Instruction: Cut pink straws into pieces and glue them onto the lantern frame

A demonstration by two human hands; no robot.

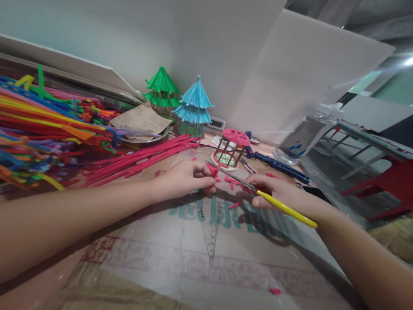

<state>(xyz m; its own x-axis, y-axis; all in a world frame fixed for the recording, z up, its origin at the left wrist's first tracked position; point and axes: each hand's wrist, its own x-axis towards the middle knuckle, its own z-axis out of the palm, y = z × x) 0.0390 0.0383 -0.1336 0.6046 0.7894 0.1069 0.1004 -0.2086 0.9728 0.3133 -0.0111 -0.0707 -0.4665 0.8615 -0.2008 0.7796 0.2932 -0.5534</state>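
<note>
Left fingers (pixel 204 183) pinched shut on red bits (pixel 213 171); right fingers (pixel 258 180) closed round the scissors (pixel 288 209), yellow handle lying back over the wrist. From my feed, both hands are just short of the pink frame (pixel 236 137), which stands upright near the far edge of the tabletop (pixel 153 266), right of centre.

Progress as I judge it: frame has its base, posts and spoked pink top. No sloping tiers on it, unlike the green tower (pixel 162 81) and blue tower (pixel 197 96) to its left by the far edge; next to those it looks part-built. Cutting partly done: loose pieces (pixel 234 205) lie under and between the hands, one stray (pixel 275 291) towards the near right corner. Long red strips (pixel 137 161) lie uncut, left of the frame.

Hard to see: can't tell whether the blades are open, or how many bits the left hand has. Right palm and finger loops hidden. Bits around the blades blur together. Near edge out of shot, mixed strips (pixel 33 111) cut off at picture left. Ruler (pixel 214 237) is clear plastic, outline faint.
</note>
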